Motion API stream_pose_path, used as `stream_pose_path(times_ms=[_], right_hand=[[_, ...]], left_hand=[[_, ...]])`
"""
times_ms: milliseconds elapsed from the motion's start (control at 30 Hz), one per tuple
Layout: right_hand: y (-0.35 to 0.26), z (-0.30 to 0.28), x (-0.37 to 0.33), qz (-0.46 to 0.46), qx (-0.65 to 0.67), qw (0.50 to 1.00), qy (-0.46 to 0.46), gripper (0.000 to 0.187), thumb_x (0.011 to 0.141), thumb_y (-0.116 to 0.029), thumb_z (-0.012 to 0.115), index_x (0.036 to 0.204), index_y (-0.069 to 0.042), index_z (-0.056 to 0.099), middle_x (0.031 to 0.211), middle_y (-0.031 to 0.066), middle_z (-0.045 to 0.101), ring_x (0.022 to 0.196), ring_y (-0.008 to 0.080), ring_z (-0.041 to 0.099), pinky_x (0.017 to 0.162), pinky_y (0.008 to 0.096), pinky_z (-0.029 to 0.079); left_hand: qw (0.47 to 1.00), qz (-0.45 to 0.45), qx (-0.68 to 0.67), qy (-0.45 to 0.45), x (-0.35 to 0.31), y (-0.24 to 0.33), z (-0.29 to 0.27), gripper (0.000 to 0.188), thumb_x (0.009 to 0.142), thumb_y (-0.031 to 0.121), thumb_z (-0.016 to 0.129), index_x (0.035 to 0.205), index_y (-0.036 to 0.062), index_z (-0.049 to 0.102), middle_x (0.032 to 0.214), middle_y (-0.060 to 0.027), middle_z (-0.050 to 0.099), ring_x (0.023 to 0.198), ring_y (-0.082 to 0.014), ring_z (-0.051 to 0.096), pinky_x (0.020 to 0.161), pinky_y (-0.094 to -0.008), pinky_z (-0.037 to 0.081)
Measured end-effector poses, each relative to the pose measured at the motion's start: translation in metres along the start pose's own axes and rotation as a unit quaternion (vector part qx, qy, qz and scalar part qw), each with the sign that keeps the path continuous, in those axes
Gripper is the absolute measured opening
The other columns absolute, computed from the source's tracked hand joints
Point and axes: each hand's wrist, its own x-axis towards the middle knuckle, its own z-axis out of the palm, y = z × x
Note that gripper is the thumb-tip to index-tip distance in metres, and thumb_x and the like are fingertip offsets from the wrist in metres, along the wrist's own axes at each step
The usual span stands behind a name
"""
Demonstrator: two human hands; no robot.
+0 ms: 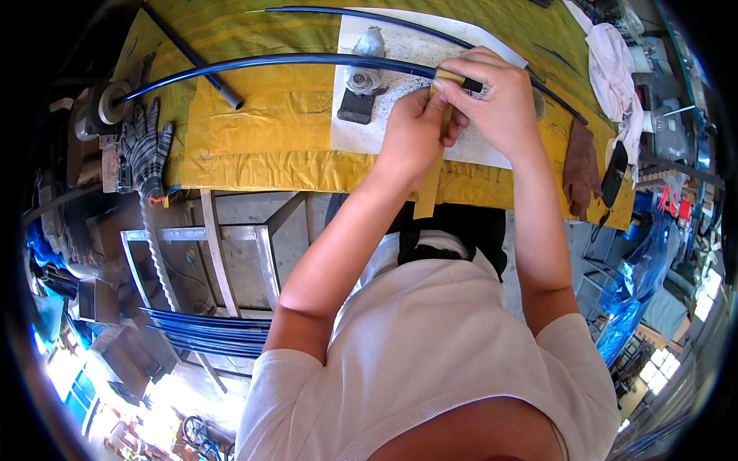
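Observation:
A long, glossy dark-blue rod (269, 61), perhaps a fishing rod blank, lies across the table and ends in a black section at the right. Around it near that end goes a tan strip (427, 196), tape or sandpaper, whose tail hangs past the table's near edge. My left hand (411, 134) is closed, pinching the strip just below the rod. With thumb and fingers closed, my right hand (500, 96) grips the rod where the strip wraps it. Under the rod's middle stands a small roller support (363, 79) on a dark base.
Yellow sheeting (254, 127) and a speckled white sheet (354, 146) cover the table. Another blue rod (415, 24) lies behind. A round wheel (114, 102) meets the rod's left end, near a striped glove (146, 146). Several blue rods (207, 334) rest on a metal frame (265, 261).

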Motion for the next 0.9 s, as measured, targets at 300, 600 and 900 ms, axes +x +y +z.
stream_pose_path(times_ms=[300, 600, 900], right_hand=[[0.0021, -0.0004, 0.0036, -0.056, -0.040, 0.998, 0.007, 0.022, 0.068, -0.009, 0.072, 0.087, 0.000, 0.068, 0.079, 0.0110, 0.063, 0.072, 0.0254, 0.060, 0.067, 0.0310, 0.047], [0.0020, -0.0009, 0.0040, -0.051, -0.013, 0.999, 0.008, 0.020, 0.067, -0.009, 0.071, 0.086, 0.000, 0.068, 0.077, 0.0111, 0.062, 0.071, 0.0262, 0.059, 0.066, 0.0315, 0.047], [0.0095, -0.0082, -0.0037, -0.048, -0.046, 0.998, 0.017, 0.023, 0.070, -0.012, 0.072, 0.089, 0.000, 0.068, 0.079, 0.0113, 0.063, 0.071, 0.0258, 0.060, 0.066, 0.0314, 0.048]], left_hand=[[1.000, 0.012, 0.004, 0.004, 0.0005, 0.0002, 0.0010, 0.028, 0.098, 0.019, 0.039, 0.082, -0.0002, 0.053, 0.071, -0.0047, 0.056, 0.058, -0.0088, 0.045, 0.052, -0.0218, 0.038], [1.000, 0.014, -0.010, 0.005, 0.0012, -0.0003, 0.0016, 0.028, 0.098, 0.018, 0.038, 0.083, -0.0002, 0.053, 0.071, -0.0048, 0.056, 0.058, -0.0090, 0.044, 0.053, -0.0219, 0.038], [1.000, 0.000, -0.020, -0.002, 0.0009, -0.0041, 0.0095, 0.025, 0.097, 0.018, 0.040, 0.087, -0.0006, 0.052, 0.075, -0.0057, 0.056, 0.060, -0.0103, 0.046, 0.055, -0.0234, 0.039]])
